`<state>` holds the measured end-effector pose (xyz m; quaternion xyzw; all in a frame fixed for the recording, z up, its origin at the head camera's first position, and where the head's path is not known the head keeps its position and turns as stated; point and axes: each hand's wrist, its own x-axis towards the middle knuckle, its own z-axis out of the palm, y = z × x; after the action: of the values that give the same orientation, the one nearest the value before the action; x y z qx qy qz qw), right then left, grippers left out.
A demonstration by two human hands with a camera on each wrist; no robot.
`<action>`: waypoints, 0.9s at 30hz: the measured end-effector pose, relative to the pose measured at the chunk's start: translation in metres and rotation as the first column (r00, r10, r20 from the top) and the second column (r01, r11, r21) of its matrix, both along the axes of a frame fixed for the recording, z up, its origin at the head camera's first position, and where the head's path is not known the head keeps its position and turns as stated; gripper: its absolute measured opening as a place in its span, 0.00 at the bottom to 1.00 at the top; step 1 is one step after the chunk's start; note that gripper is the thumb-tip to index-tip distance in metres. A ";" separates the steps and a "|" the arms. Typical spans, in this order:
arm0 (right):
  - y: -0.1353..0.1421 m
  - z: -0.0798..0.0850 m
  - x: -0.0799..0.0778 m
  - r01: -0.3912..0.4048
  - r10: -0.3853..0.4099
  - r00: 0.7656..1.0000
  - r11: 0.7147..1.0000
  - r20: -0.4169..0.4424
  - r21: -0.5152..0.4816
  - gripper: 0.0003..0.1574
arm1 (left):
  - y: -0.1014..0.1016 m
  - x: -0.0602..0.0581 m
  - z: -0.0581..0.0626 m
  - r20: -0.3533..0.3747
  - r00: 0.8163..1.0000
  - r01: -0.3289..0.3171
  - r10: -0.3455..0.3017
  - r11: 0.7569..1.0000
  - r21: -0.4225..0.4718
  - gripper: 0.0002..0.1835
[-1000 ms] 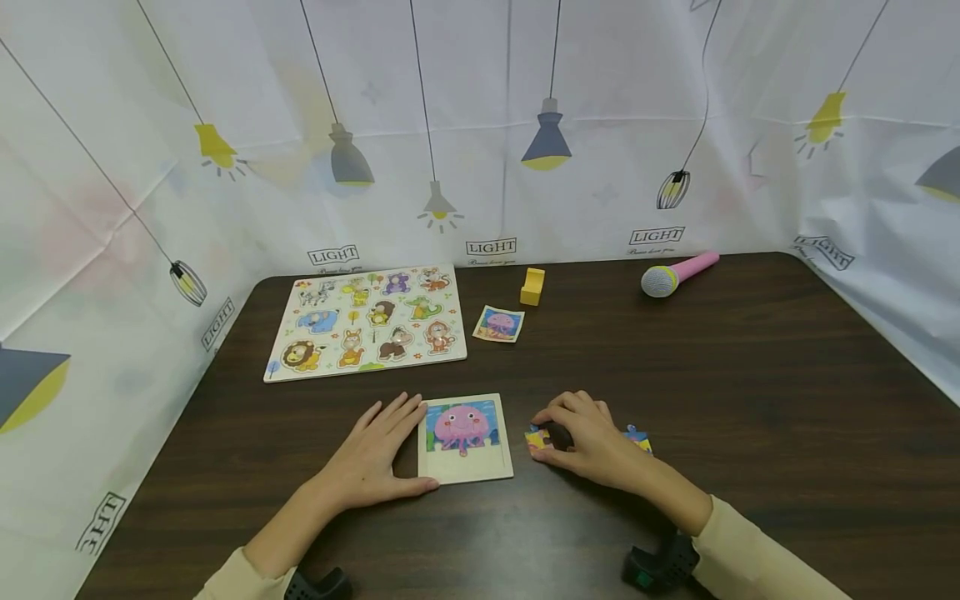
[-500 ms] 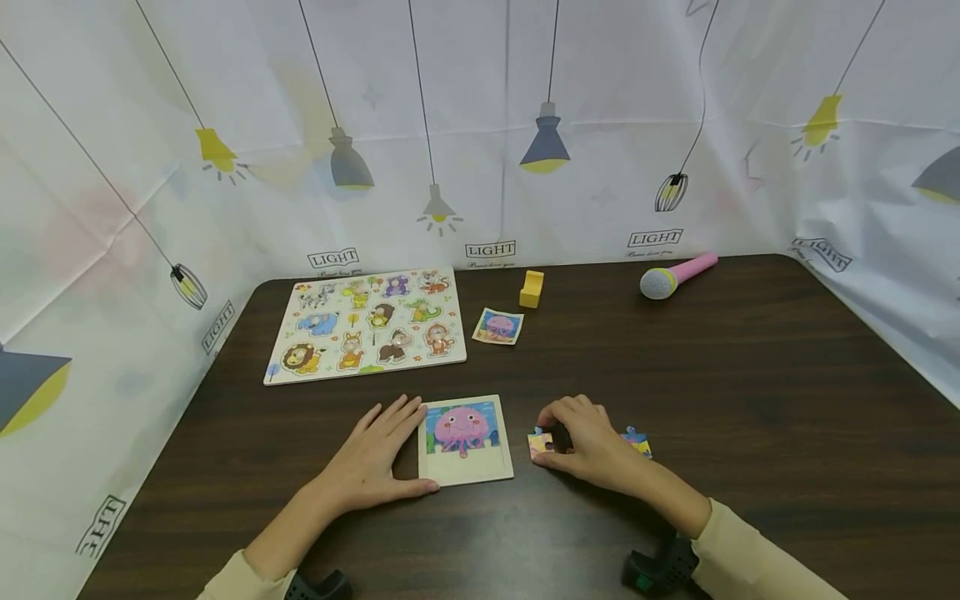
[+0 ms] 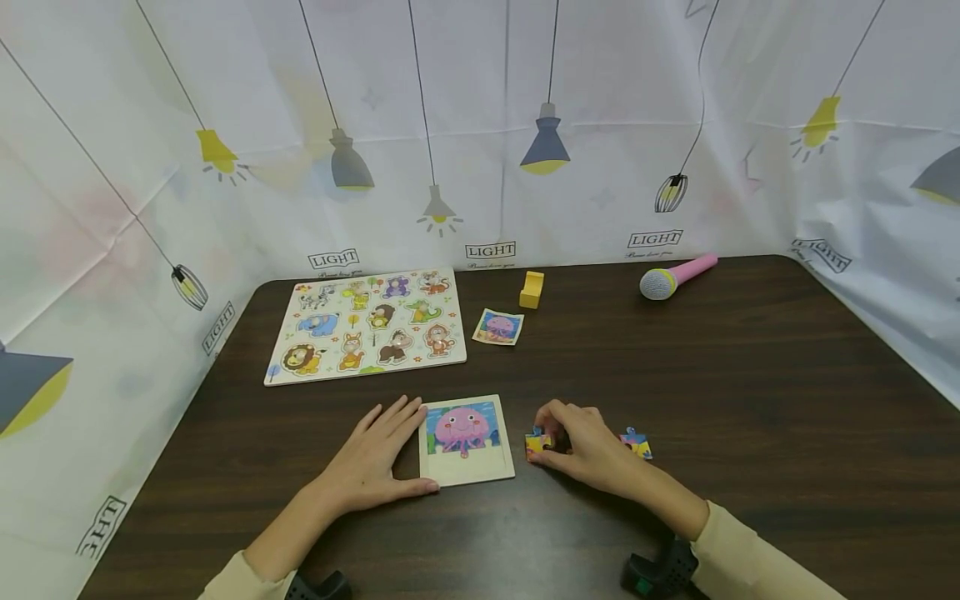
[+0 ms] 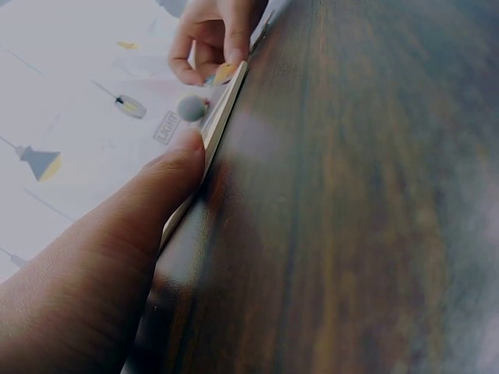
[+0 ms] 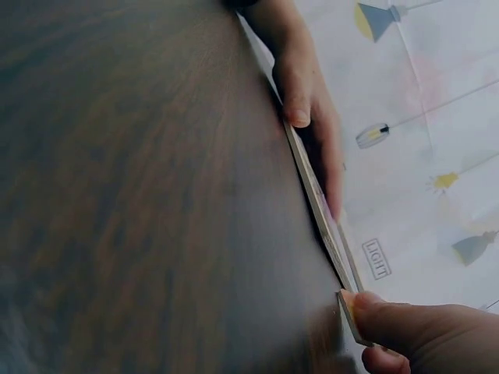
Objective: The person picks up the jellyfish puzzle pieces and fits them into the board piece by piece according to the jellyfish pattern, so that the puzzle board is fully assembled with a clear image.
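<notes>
A square wooden puzzle tray (image 3: 489, 468) lies in front, its upper part filled with a pink jellyfish picture (image 3: 461, 427) and its lower part bare wood. My left hand (image 3: 375, 460) rests at the tray's left side, fingers fairly straight and spread, thumb at the lower left corner. Just right of the tray, my right hand (image 3: 588, 446) pinches a yellow and blue jigsaw piece (image 3: 533, 445) between thumb and fingers. The right wrist view shows that piece (image 5: 352, 318) tilted on edge, close to the tray's end. Another jigsaw piece (image 3: 637, 444) lies beyond the right hand, partly covered by it.
A white animal puzzle board (image 3: 408, 333) lies at the back left. Beside it are a small jellyfish picture card (image 3: 498, 326) and a yellow block (image 3: 532, 290). Farther right lies a pink toy microphone (image 3: 678, 276). A white printed cloth (image 3: 600, 192) hangs behind the table.
The jigsaw piece in my right hand has turned and tilted slightly between the fingers, while that hand stays nearly in place. My left hand and the tray have not moved.
</notes>
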<state>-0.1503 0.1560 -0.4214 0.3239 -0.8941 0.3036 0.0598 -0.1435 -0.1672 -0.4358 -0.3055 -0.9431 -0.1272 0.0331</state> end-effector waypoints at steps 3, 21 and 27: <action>0.000 -0.002 -0.001 -0.040 0.039 0.999 0.998 -0.017 -0.051 0.16 | -0.001 0.000 0.000 -0.001 1.000 0.002 -0.002 1.000 -0.008 0.54; -0.019 0.007 -0.003 -0.050 0.064 0.992 0.991 0.107 -0.127 0.13 | -0.005 0.000 -0.003 -0.039 0.997 0.067 -0.064 0.994 0.087 0.30; -0.033 0.007 -0.005 -0.107 0.122 0.988 0.983 0.094 -0.153 0.13 | -0.005 -0.002 -0.004 -0.094 0.992 0.087 -0.079 0.993 0.082 0.29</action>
<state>-0.1554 0.1234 -0.4145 0.3533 -0.8510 0.3880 0.0197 -0.1451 -0.1718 -0.4394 -0.3482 -0.9208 -0.1547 0.0835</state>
